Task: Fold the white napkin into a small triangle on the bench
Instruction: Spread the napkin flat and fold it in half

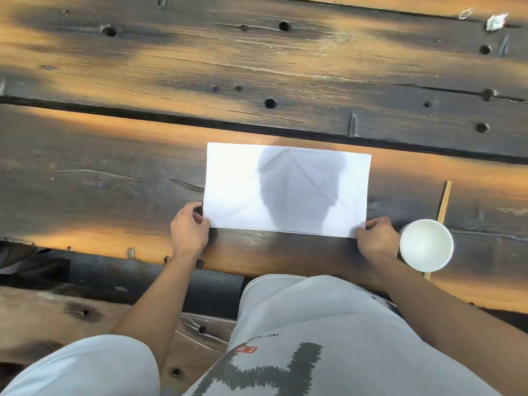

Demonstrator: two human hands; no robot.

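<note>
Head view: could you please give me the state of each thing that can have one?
white napkin: flat rectangle, creased, not yet triangular
left hand: pinching near left corner
right hand: pinching near right corner
white cup: upright, beside right hand
crumpled paper: lying far right

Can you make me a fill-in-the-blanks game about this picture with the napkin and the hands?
1. The napkin lying on the bench has the colour ____.
2. The left hand and right hand each pinch a near ____ of the napkin.
3. The white cup stands beside the ____ hand.
4. The napkin's shape now is a ____.

Missing words: white; corner; right; rectangle
</note>
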